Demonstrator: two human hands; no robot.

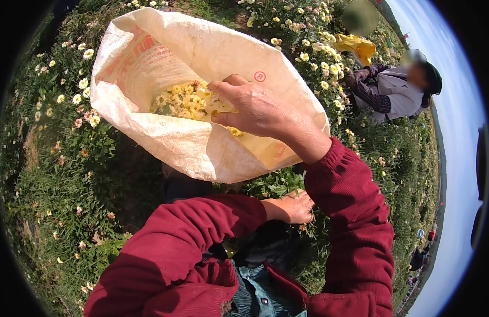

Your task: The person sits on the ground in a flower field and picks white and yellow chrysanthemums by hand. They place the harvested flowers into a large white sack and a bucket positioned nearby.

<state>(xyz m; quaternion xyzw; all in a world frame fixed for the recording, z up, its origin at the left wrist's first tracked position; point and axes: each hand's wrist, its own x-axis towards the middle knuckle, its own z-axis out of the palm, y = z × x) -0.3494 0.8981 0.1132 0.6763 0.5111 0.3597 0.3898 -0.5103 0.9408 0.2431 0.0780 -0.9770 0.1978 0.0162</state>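
A white woven plastic sack point(181, 146), printed in red inside, gapes wide before me. Pale yellow flower heads point(189, 101) lie in it. Over its mouth reaches my right hand point(248, 105), thumb and fingers apart above the flower heads; whether a flower is between the fingertips is unclear. My left hand point(296, 208) is lower, beyond the sack's near edge, among green leaves point(274, 184) of a flowering plant. Its fingers are partly hidden by the foliage, so what they hold cannot be told.
Flowering bushes with white and yellow blooms point(84, 84) surround me. At the upper right a person point(391, 91) in a light vest and dark striped sleeves is among the plants, beside a yellow bag point(357, 45). Further people are small at the far right edge.
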